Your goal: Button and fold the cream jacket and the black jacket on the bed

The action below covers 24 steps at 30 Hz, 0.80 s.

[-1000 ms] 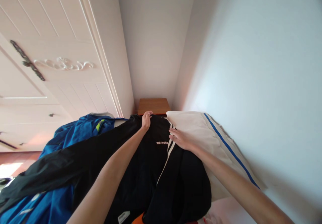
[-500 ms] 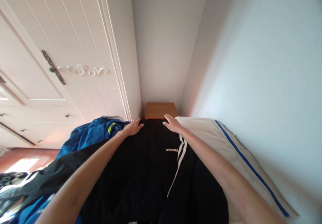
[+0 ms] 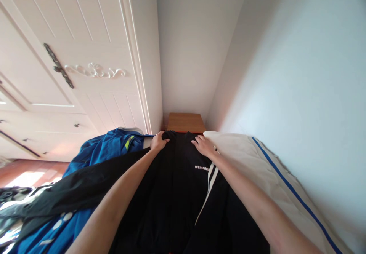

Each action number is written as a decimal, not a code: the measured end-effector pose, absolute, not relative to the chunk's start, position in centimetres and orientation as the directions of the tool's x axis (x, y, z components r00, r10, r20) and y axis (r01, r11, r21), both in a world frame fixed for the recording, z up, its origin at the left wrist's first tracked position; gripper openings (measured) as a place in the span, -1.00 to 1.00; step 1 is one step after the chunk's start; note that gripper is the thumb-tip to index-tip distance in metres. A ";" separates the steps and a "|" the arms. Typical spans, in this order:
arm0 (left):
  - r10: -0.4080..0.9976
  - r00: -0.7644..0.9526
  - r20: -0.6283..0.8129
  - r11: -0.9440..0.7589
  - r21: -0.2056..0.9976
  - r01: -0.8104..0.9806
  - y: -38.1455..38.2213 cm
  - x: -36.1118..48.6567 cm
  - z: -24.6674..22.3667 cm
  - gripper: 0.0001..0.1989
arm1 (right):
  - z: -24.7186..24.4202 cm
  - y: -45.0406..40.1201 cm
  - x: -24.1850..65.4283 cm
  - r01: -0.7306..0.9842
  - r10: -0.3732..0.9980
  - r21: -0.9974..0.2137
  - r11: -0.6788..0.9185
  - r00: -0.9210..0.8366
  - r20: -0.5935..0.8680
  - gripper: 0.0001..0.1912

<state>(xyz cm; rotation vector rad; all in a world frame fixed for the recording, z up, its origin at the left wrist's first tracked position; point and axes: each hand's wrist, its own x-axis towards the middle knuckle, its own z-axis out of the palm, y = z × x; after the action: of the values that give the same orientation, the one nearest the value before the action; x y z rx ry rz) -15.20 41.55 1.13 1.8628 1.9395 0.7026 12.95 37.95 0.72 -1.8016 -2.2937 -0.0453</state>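
Note:
A black jacket (image 3: 171, 193) with white stripes and white lettering on its chest lies spread in front of me, collar end away from me. My left hand (image 3: 159, 142) is closed on the fabric near the collar, its fingers wrapped over a bunched fold. On the other side of the collar, my right hand (image 3: 203, 146) has its fingers bent into the jacket's shoulder; the fabric partly hides its grip. One black sleeve stretches out to the left, across a blue garment (image 3: 94, 151) with a yellow-green patch.
White bedding (image 3: 246, 158) with a blue stripe lies along the right wall (image 3: 309, 75). A brown wooden box-like piece (image 3: 185, 122) stands beyond the collar. The white wardrobe (image 3: 100, 44) rises at the left, with reddish floor (image 3: 28, 172) below it.
Both hands have gone from spread fingers on the jacket to curled fingers in its fabric. The collar area is more bunched, and the chest lettering and stripes have shifted. The view has shifted slightly.

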 end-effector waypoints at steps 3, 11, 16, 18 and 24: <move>0.988 -0.100 0.114 0.026 0.522 0.853 41.7 -14.5 1.4 -0.47 | 0.6 38.8 12.8 0.966 0.952 -0.100 0.237 -0.210 0.223 -0.53; 0.965 0.018 0.263 -0.101 0.306 0.947 39.6 -13.0 3.1 -0.59 | 1.2 39.6 11.9 0.960 0.942 -0.108 0.260 -0.227 0.248 -0.58; 0.863 0.341 0.372 -0.440 0.223 0.870 36.5 -13.2 5.4 -0.60 | 4.3 38.0 12.7 0.877 0.911 -0.321 0.357 -0.250 0.328 -0.55; 0.810 0.436 0.392 -0.558 0.285 0.779 34.1 -12.6 6.3 -0.68 | 5.7 35.9 14.2 0.782 0.893 -0.480 0.399 -0.212 0.397 -0.53; 0.880 0.422 0.220 -0.452 0.662 0.598 26.8 -6.4 7.6 -0.64 | 7.2 26.6 20.4 0.752 0.965 -0.627 0.204 -0.047 0.257 -0.55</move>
<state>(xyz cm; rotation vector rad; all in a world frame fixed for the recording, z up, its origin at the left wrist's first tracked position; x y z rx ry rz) -6.44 26.82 7.59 2.1887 1.2485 0.7621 20.44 26.57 7.17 -1.5974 -1.8480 0.4310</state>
